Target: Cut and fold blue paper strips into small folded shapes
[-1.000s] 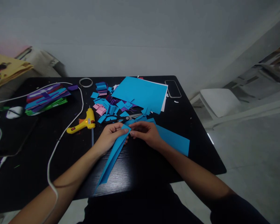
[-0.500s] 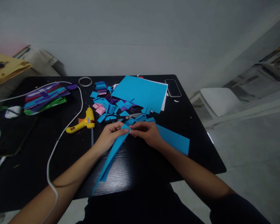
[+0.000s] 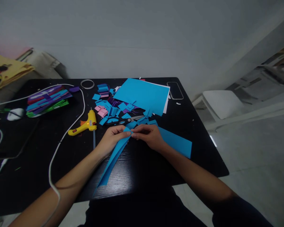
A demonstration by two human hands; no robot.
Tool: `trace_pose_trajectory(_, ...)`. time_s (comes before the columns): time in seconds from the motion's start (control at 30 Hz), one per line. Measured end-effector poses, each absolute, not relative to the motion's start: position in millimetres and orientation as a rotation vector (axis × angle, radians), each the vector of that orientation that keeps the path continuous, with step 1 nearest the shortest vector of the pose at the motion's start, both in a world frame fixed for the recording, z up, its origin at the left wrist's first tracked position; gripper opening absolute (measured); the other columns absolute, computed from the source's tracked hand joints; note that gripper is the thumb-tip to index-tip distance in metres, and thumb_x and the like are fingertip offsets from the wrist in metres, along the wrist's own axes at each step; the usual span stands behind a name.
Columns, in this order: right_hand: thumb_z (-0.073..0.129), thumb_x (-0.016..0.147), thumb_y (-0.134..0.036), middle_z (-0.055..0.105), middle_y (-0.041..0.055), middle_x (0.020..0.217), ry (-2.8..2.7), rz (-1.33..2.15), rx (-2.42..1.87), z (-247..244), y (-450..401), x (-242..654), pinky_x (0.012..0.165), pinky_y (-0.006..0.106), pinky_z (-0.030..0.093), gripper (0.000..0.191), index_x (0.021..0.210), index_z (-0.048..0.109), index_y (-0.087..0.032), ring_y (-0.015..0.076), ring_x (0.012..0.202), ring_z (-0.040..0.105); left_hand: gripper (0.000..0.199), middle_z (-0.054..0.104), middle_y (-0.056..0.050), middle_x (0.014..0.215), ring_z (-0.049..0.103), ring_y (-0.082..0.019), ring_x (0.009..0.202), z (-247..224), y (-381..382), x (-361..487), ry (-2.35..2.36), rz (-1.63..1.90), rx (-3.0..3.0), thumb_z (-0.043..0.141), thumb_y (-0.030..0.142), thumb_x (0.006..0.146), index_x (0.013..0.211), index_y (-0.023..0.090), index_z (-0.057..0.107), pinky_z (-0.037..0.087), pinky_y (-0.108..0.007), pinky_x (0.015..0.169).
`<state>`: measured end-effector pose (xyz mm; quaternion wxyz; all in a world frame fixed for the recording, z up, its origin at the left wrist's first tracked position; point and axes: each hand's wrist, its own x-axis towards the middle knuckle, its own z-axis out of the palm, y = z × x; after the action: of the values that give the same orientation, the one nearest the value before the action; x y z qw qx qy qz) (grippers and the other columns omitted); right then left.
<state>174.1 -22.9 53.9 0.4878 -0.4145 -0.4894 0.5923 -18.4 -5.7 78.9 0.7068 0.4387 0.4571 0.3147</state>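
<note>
A long folded blue paper strip (image 3: 114, 159) slants down toward the table's front edge. Near its upper end my left hand (image 3: 113, 138) pinches it, thumb on top. My right hand (image 3: 148, 135) has its thumb and fingertips closed on the strip's upper tip, close to the left fingertips. Just beyond the hands lie black-handled scissors (image 3: 129, 120) among small blue pieces (image 3: 113, 111). Another blue strip (image 3: 176, 142) rests on the table, partly under my right hand and forearm.
A yellow glue gun (image 3: 86, 123) lies left of the hands. A white cable (image 3: 52, 157) runs over my left forearm. Blue sheets (image 3: 143, 96), a phone (image 3: 175, 90), a tape ring (image 3: 87, 84) and a bundle of coloured strips (image 3: 48, 100) lie farther back on the black table (image 3: 151, 176).
The lower part of the folded strip has spread slightly wider. Both hands keep nearly the same pinch, and the view has shifted a little.
</note>
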Motion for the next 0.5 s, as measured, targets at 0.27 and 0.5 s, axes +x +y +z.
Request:
trace_pose_trajectory(0.27,0.091,0.069,-0.041,0.076,0.0010,0.082,-1.213,1.435,-1.012,50.5,-23.4,174.9,0.074,0.035,0.057,0.023,0.084,0.081,-0.025,0.0174,0.072,0.069,0.033,0.064,0.000,0.061,0.053,-0.009,0.050,79.8,-3.8,-18.5,1.008,0.641,0.954,0.087,0.041,0.066,0.073,0.014,0.068,0.036,-0.020,0.051)
trace_pose_trajectory(0.5,0.091,0.067,-0.046,0.077,0.0006,0.080,-1.217,1.424,-1.033,52.9,-23.6,175.3,0.074,0.035,0.058,0.026,0.082,0.081,-0.027,0.0178,0.070,0.068,0.032,0.065,0.000,0.061,0.053,-0.009,0.051,80.4,-4.7,-17.8,1.007,0.644,0.961,0.087,0.040,0.066,0.073,0.013,0.069,0.037,-0.019,0.052)
